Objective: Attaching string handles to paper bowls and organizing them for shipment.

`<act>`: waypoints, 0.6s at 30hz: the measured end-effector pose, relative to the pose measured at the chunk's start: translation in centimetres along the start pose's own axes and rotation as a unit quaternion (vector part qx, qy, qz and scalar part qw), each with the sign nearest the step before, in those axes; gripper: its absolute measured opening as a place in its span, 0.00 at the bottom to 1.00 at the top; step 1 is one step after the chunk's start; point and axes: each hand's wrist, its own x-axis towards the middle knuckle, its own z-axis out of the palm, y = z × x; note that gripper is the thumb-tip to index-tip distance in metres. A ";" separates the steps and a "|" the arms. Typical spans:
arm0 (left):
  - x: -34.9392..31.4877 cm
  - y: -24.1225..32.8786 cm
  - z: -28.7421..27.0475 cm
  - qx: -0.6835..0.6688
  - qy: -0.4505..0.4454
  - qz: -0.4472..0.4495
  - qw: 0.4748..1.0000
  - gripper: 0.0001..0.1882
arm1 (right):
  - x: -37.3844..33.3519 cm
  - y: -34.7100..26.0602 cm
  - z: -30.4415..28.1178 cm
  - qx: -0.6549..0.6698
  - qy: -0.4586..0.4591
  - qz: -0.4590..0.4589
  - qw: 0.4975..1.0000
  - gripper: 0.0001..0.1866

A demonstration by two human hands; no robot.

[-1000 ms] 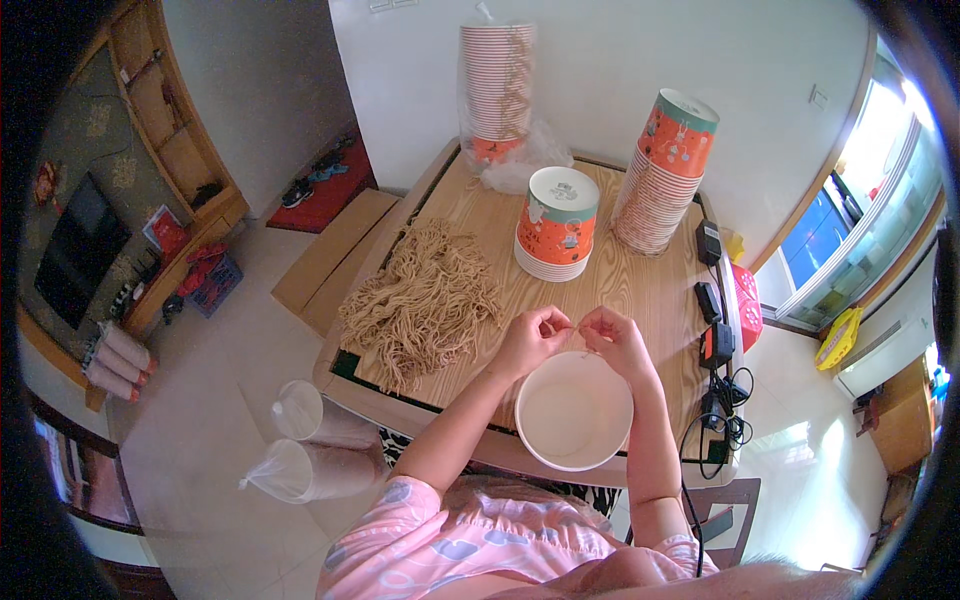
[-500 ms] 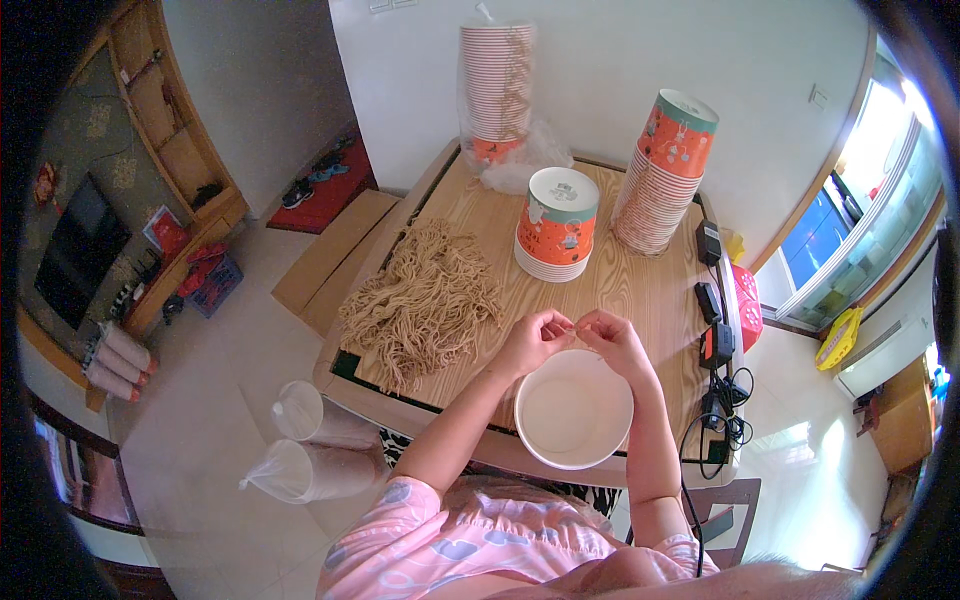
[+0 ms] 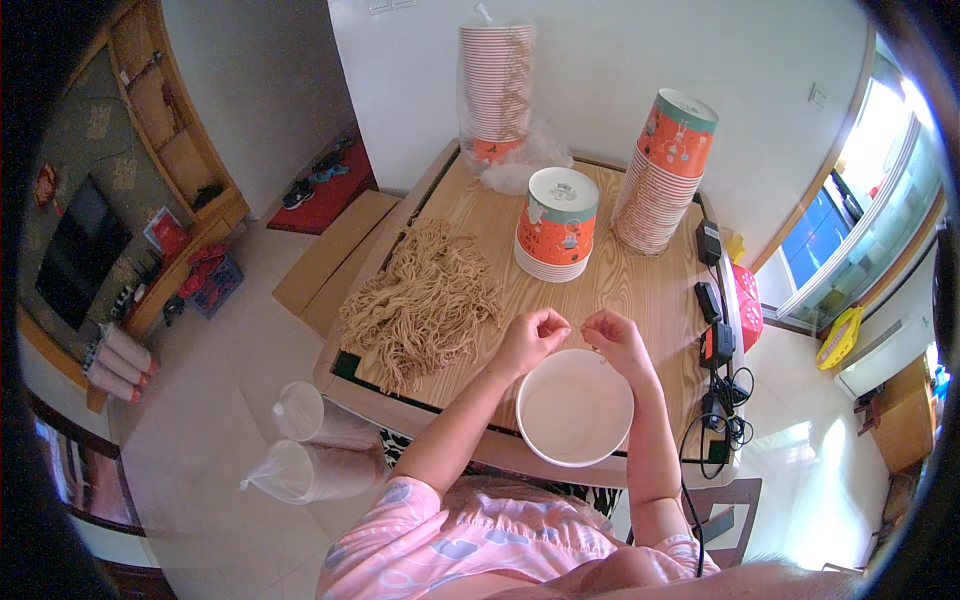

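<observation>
A white paper tub (image 3: 575, 420) stands open side up at the near edge of the table, in front of me. Just past its far rim, my left hand (image 3: 538, 338) is closed in a pinch, thumb against fingertips. My right hand (image 3: 615, 340) pinches too, a short gap to the right of it. Something thin and pale seems to show at the right fingertips, too small to name; whatever the left fingers hold is hidden. A heap of tan strings (image 3: 425, 300) lies left of my hands. Beyond them, a short stack of orange and green tubs (image 3: 560, 225) stands upside down.
A tall tub stack (image 3: 665, 175) stands at the back right, and another in a clear bag (image 3: 497, 95) at the back left. Black adapters and cables (image 3: 716, 345) line the table's right edge. Bagged tubs (image 3: 310, 470) lie on the floor at left.
My hands, whose fingertips met above the tub's far rim, have parted a little, leaving a small gap. The tub and the string heap stay essentially where they were.
</observation>
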 end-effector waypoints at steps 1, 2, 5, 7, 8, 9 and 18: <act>0.0 0.0 0.1 -0.022 -0.002 0.011 1.000 0.05 | 0.0 0.2 0.0 0.000 0.000 0.000 1.000 0.03; 0.1 0.0 0.1 -0.022 -0.002 0.011 1.000 0.05 | 0.0 0.3 -0.1 0.005 0.000 0.001 1.000 0.03; 0.3 -0.2 0.2 -0.039 -0.026 -0.003 0.999 0.05 | -0.1 0.2 0.0 0.026 0.002 0.006 1.000 0.03; 0.3 -0.4 0.2 -0.049 -0.024 -0.015 0.998 0.06 | -0.2 0.2 0.0 0.044 0.003 0.010 0.999 0.03; 0.4 -0.3 0.2 -0.049 -0.025 -0.015 0.998 0.06 | -0.1 0.4 -0.1 0.058 -0.001 0.010 0.998 0.03; 0.4 -0.2 0.3 -0.045 -0.027 -0.015 0.998 0.06 | -0.1 0.4 -0.2 0.071 -0.006 0.011 0.997 0.03; 0.9 -0.5 0.6 -0.038 0.007 0.041 0.998 0.06 | -0.1 0.0 -0.1 0.050 -0.026 0.027 0.998 0.04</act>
